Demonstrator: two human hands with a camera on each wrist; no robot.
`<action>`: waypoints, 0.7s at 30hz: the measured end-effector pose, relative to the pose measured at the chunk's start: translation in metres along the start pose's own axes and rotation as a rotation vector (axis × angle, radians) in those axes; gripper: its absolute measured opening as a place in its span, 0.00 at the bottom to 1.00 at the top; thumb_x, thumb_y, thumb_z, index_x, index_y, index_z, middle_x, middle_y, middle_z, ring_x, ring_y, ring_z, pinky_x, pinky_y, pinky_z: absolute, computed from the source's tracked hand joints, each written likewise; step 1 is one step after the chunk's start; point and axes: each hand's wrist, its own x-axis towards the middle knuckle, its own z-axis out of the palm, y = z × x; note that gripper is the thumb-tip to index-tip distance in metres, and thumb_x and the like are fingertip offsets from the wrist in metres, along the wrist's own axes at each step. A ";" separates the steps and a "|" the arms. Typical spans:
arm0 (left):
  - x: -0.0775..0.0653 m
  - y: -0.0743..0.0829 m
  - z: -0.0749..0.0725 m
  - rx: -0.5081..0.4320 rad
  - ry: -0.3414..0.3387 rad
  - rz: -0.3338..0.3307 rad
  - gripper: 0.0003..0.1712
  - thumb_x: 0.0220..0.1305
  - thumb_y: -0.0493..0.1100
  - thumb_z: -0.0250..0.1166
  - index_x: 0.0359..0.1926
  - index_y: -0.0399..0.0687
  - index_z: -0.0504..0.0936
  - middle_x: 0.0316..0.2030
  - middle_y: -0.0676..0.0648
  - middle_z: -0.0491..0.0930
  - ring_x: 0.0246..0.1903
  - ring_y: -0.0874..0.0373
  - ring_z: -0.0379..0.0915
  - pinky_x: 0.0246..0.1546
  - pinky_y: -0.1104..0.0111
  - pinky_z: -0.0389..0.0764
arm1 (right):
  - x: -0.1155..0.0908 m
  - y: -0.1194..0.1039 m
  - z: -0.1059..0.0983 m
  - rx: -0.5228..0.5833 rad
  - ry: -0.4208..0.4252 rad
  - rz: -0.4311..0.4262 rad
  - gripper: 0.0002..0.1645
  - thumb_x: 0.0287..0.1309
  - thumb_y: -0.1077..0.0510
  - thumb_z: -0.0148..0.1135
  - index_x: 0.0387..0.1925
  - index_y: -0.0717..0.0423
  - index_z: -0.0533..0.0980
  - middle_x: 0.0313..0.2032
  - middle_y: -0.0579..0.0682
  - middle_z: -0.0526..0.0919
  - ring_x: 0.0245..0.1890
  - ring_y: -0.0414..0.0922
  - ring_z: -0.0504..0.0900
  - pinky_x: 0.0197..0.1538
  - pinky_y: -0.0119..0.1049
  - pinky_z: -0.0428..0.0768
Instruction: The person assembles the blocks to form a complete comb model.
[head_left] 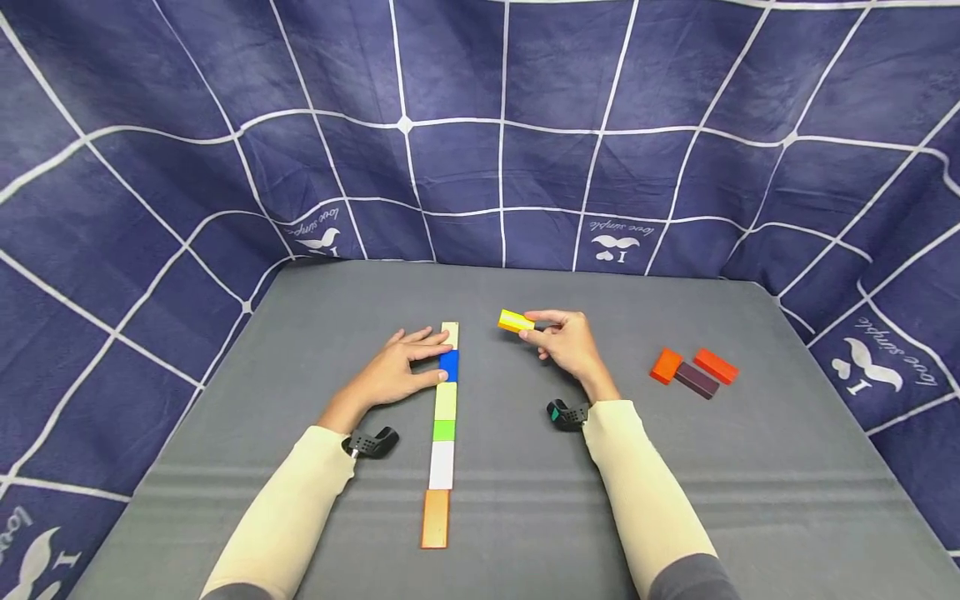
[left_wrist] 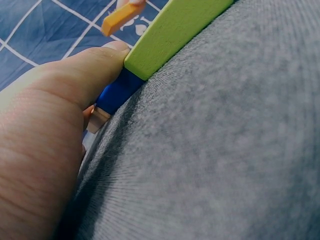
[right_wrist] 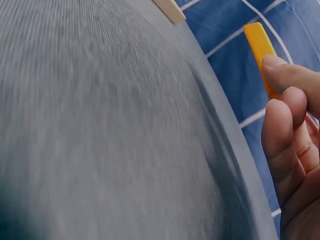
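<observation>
A line of coloured blocks runs straight toward me on the grey table: cream [head_left: 450, 333], blue [head_left: 448, 365], pale yellow [head_left: 446, 402], green [head_left: 444, 430], white [head_left: 442, 464] and orange-brown [head_left: 435, 518]. My left hand [head_left: 397, 367] lies at its left side, fingers extended; the thumb and forefinger touch the line around the blue block. In the left wrist view the thumb [left_wrist: 107, 62] rests along the blocks' side. Thumb and fingers of my right hand [head_left: 566, 340] pinch a yellow block [head_left: 514, 321] above the table, right of the line's far end.
To the right lie an orange block [head_left: 665, 365], a dark purple block [head_left: 697, 380] and a red block [head_left: 716, 366], close together. A blue curtain [head_left: 457, 167] with white lines stands behind the grey table [head_left: 525, 517] and along both sides.
</observation>
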 end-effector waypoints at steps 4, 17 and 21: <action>0.000 0.000 0.001 0.005 -0.002 -0.001 0.32 0.62 0.63 0.68 0.66 0.66 0.77 0.71 0.62 0.68 0.76 0.51 0.57 0.76 0.40 0.41 | 0.006 -0.002 0.013 0.006 -0.017 -0.016 0.22 0.48 0.61 0.79 0.49 0.55 0.86 0.16 0.56 0.81 0.11 0.37 0.73 0.19 0.33 0.81; 0.000 0.002 0.001 -0.005 -0.012 -0.008 0.31 0.62 0.62 0.69 0.66 0.66 0.78 0.71 0.61 0.68 0.76 0.50 0.56 0.76 0.40 0.41 | 0.021 0.003 0.049 -0.087 -0.100 -0.012 0.19 0.51 0.58 0.78 0.48 0.48 0.87 0.12 0.46 0.78 0.11 0.40 0.75 0.19 0.34 0.79; 0.000 0.001 0.000 -0.007 -0.004 -0.006 0.31 0.62 0.61 0.69 0.66 0.65 0.78 0.71 0.61 0.68 0.76 0.50 0.56 0.76 0.40 0.40 | 0.026 0.004 0.055 -0.111 -0.091 -0.029 0.18 0.51 0.58 0.78 0.46 0.47 0.87 0.12 0.46 0.76 0.11 0.39 0.74 0.18 0.32 0.77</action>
